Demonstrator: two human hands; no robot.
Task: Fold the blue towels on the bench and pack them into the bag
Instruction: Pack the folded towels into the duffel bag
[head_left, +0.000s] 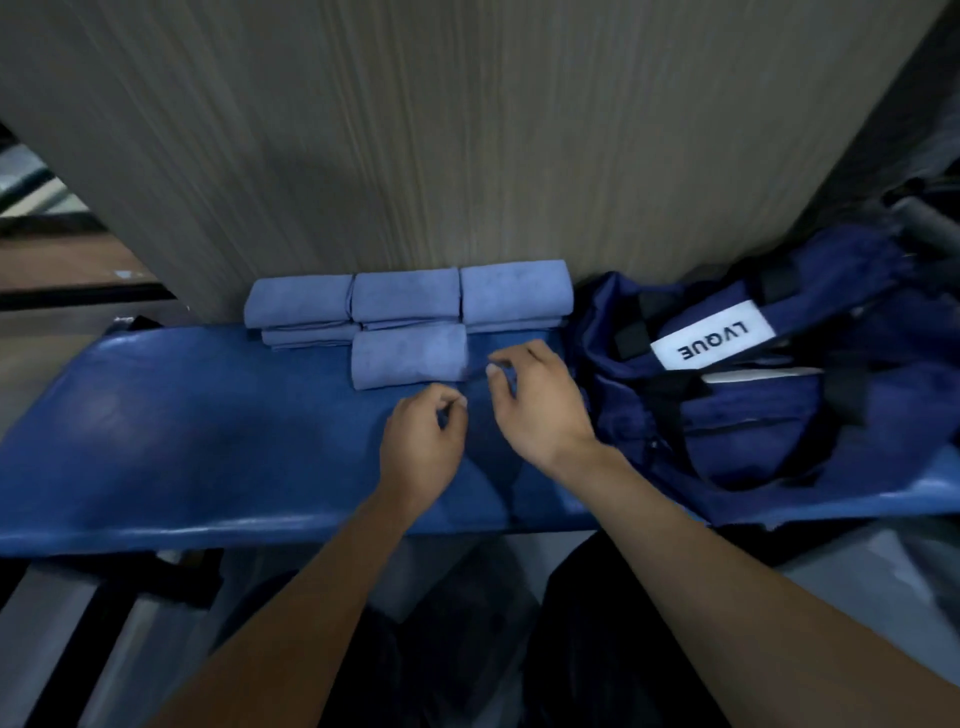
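Folded light-blue towels lie on the blue bench (182, 426) against the wall in three stacks: a left stack (300, 307), a middle stack (406, 297) and a right stack (515, 293). One more folded towel (409, 356) lies in front of the middle stack. My left hand (423, 441) hovers just below that towel with loosely curled fingers, holding nothing. My right hand (535, 400) hovers to the towel's right, its fingers bent and spread, also holding nothing. The dark blue bag (753, 415) with a white "LVQUE" label (711, 340) sits on the bench's right end.
A wood-grain wall panel (467, 156) rises directly behind the bench. Black straps (670, 400) cross the bag. Dark clutter (924, 218) lies past the bag at the far right. My dark-trousered legs (597, 649) are below the bench's front edge.
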